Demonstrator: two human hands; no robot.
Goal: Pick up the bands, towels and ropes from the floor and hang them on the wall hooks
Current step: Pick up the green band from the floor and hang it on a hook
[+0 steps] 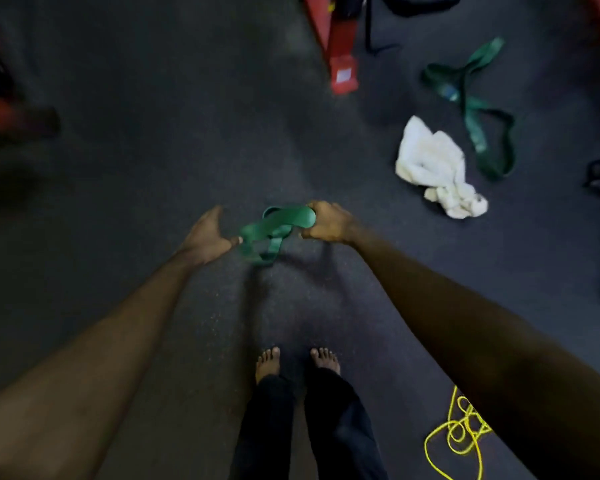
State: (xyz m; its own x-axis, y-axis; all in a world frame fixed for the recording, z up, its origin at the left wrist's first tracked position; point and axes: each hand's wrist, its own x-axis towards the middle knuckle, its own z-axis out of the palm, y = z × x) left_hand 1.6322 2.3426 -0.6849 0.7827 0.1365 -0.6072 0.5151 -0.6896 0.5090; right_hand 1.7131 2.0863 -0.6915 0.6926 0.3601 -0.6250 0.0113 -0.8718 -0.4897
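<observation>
Green band [278,226] hangs in loops between the hands: the right hand [326,221] clenches one end, while the left hand [207,237] is spread, its thumb just touching the band. With only one fist holding it, the loose loops could slip back to the floor [153,133]. Two bands in all, the second band [471,109] lying well beyond the right hand; one towel [437,168] nearer it; one yellow rope [461,431] beneath the right forearm.

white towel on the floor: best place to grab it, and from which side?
Likely best: pinch the raised folds near the middle of the white towel, coming straight down from above. It lies crumpled in a heap on the floor, so the creases stand up to pinch, while its edges lie flat.
</observation>
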